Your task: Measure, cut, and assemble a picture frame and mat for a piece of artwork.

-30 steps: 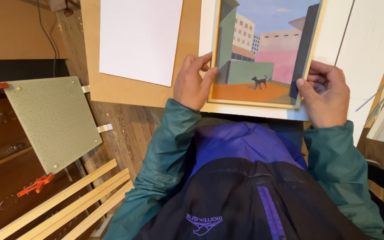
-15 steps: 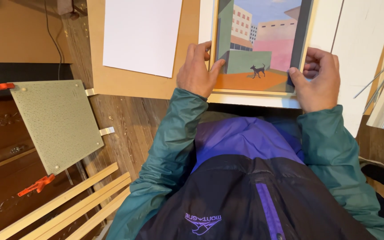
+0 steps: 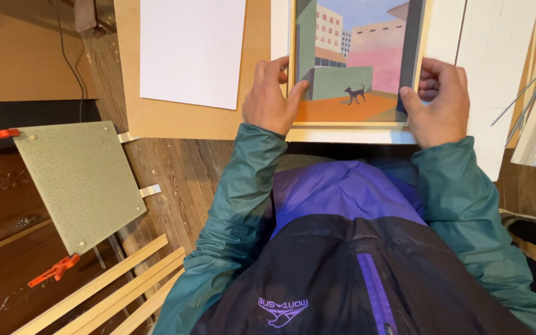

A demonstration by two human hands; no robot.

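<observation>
1. Way off to the left of the grip there's a pale green perforated board [image 3: 80, 185] with orange clamps [image 3: 54, 270] near it, plus some light wooden strips [image 3: 103, 291] down below.
2. Closer in, a blank white sheet of paper [image 3: 190, 49] lies on a tan wooden board [image 3: 175, 121], just left of the hands.
3. The main thing: a framed colourful print of blocky buildings with a small black dog on orange ground [image 3: 358, 59], lying flat on a white panel [image 3: 497, 74] between both hands.
4. Left hand [image 3: 271, 99] clamps the print's left edge, thumb on the picture face, fingers curled.
5. Right hand [image 3: 442, 102] pinches the right edge, thumb on top, knuckles bent.
6. Both teal sleeves [image 3: 243, 186] reach forward.
</observation>
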